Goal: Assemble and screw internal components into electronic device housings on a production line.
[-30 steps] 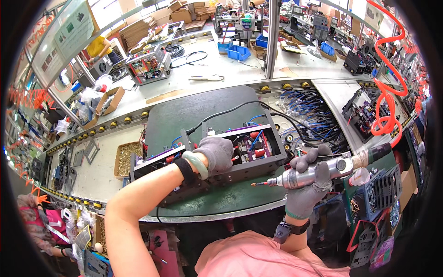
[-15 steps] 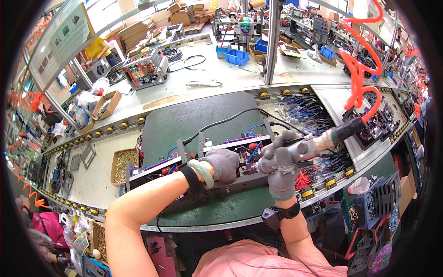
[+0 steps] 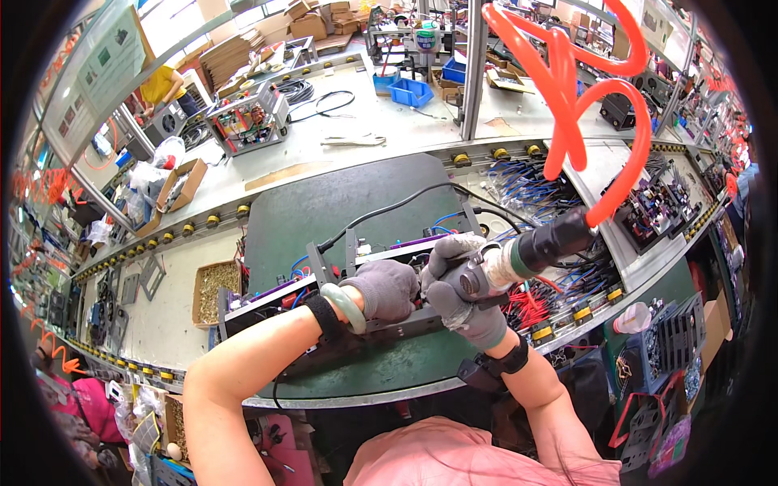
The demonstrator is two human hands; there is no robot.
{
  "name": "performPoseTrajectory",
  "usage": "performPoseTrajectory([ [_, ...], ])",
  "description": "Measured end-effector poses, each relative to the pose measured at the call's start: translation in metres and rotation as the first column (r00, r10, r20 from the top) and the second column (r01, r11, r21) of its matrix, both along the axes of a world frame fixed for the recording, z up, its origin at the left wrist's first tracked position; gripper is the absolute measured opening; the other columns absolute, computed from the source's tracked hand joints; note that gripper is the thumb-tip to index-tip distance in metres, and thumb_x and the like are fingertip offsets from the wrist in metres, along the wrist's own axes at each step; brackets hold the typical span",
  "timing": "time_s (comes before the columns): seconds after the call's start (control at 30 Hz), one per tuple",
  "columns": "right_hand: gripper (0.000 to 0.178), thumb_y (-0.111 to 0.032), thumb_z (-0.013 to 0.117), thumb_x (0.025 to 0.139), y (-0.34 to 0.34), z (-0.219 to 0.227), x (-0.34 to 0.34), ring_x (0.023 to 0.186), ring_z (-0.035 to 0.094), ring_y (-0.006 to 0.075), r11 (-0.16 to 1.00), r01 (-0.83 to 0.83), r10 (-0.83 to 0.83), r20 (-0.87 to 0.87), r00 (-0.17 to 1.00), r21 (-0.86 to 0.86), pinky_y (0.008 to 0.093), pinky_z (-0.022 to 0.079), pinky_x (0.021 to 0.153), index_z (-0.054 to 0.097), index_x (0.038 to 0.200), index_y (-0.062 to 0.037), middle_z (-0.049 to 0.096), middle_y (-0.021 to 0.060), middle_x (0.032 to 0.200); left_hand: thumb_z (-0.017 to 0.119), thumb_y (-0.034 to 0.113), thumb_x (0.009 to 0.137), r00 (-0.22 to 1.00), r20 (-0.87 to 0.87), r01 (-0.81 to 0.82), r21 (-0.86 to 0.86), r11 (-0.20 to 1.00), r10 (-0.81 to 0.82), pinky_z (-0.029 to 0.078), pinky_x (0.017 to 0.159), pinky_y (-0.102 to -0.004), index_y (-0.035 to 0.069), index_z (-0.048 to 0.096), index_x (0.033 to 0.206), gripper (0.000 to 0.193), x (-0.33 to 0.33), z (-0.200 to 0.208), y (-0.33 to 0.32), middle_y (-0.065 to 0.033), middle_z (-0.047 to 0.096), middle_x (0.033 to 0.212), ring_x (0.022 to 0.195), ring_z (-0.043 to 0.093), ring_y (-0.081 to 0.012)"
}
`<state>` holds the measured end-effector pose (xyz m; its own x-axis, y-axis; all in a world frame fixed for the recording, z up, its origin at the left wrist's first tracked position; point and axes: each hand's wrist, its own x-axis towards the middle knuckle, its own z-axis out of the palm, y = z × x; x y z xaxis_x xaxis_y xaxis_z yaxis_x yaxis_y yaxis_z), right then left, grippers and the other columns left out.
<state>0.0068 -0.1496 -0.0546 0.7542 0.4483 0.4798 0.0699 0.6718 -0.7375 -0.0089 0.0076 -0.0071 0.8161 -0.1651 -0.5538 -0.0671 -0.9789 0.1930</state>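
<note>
My right hand [image 3: 466, 296], in a grey glove, is wrapped round a pneumatic screwdriver [image 3: 490, 271] with a black rear end and a red coiled hose [image 3: 604, 198]. The tool tilts down to the left, and its tip is hidden behind my hands. My gloved left hand [image 3: 387, 290] is closed at the front rail of a black metal chassis [image 3: 267, 306], right beside the tool; what its fingers hold is hidden. Inside the chassis are blue wires, red parts and purple boards. A black cable [image 3: 389, 208] arches over the chassis, which lies on a dark green board [image 3: 356, 373].
A cardboard box of small screws [image 3: 217, 293] stands to the left. Bundled blue and black wires [image 3: 527, 190] and red wires [image 3: 527, 312] lie at right. Farther back are an open-sided machine [image 3: 247, 119] and a blue bin [image 3: 411, 93]. A roller rail [image 3: 190, 231] runs behind the board.
My right hand has moved the screwdriver left, up against my left hand. The red hose has swung left and looms larger. My left hand has barely shifted.
</note>
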Motion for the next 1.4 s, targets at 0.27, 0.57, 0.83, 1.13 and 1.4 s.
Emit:
performPoseTrajectory([
  [0.27, 0.051, -0.01, 0.08, 0.082, -0.006, -0.005, 0.003, 0.082, 0.059, 0.0171, 0.995, 0.068, -0.057, -0.152, 0.987, 0.071, 0.0304, 0.049, 0.064, 0.052, 0.125, -0.0137, 0.057, 0.0025, 0.105, 0.067, 0.027, 0.078, 0.995, 0.102, 0.024, -0.098, 0.995, -0.014, 0.051, 0.069, -0.0441, 0.007, 0.071, 0.077, 0.021, -0.001, -0.013, 0.008, -0.0145, 0.068, 0.075, 0.077, 0.068, -0.0338],
  [0.57, 0.048, -0.004, 0.081, 0.079, 0.011, 0.012, 0.007, 0.083, 0.055, 0.0075, 0.975, 0.199, -0.192, 0.078, 0.978, -0.098, 0.0227, 0.048, 0.074, 0.054, 0.119, -0.0022, 0.06, 0.0028, 0.101, 0.062, 0.019, 0.078, 0.98, 0.2, 0.021, -0.112, 0.993, 0.002, 0.053, 0.075, -0.0452, 0.01, 0.075, 0.088, 0.019, -0.004, -0.028, 0.009, -0.0171, 0.071, 0.084, 0.085, 0.069, -0.0359],
  [0.83, 0.053, -0.004, 0.081, 0.078, 0.014, 0.018, 0.005, 0.085, 0.057, 0.0062, 0.989, 0.141, -0.143, -0.028, 0.989, -0.043, 0.022, 0.048, 0.076, 0.053, 0.122, -0.0022, 0.062, 0.0042, 0.111, 0.063, 0.021, 0.08, 0.987, 0.159, 0.022, -0.144, 0.989, 0.001, 0.053, 0.077, -0.0452, 0.007, 0.075, 0.089, 0.02, -0.003, -0.023, 0.01, -0.0174, 0.07, 0.083, 0.085, 0.069, -0.035],
  [1.13, 0.036, -0.006, 0.074, 0.078, 0.035, 0.031, 0.013, 0.084, 0.062, 0.0074, 0.962, 0.244, -0.219, 0.19, 0.957, -0.123, 0.0244, 0.052, 0.074, 0.059, 0.111, 0.0, 0.066, 0.0023, 0.094, 0.061, 0.021, 0.081, 0.925, 0.373, 0.185, -0.269, 0.945, -0.075, 0.053, 0.075, -0.0443, 0.005, 0.071, 0.09, 0.021, 0.005, -0.063, 0.027, -0.0174, 0.071, 0.088, 0.086, 0.068, -0.0363],
  [1.4, 0.041, -0.008, 0.077, 0.079, 0.026, 0.024, 0.008, 0.08, 0.059, 0.0064, 0.969, 0.201, -0.171, 0.19, 0.967, -0.148, 0.0229, 0.05, 0.074, 0.057, 0.113, 0.0, 0.065, 0.0008, 0.092, 0.061, 0.019, 0.077, 0.93, 0.365, 0.191, -0.383, 0.903, -0.042, 0.052, 0.075, -0.0432, 0.006, 0.07, 0.09, 0.02, -0.001, -0.035, 0.023, -0.018, 0.07, 0.087, 0.085, 0.067, -0.0356],
])
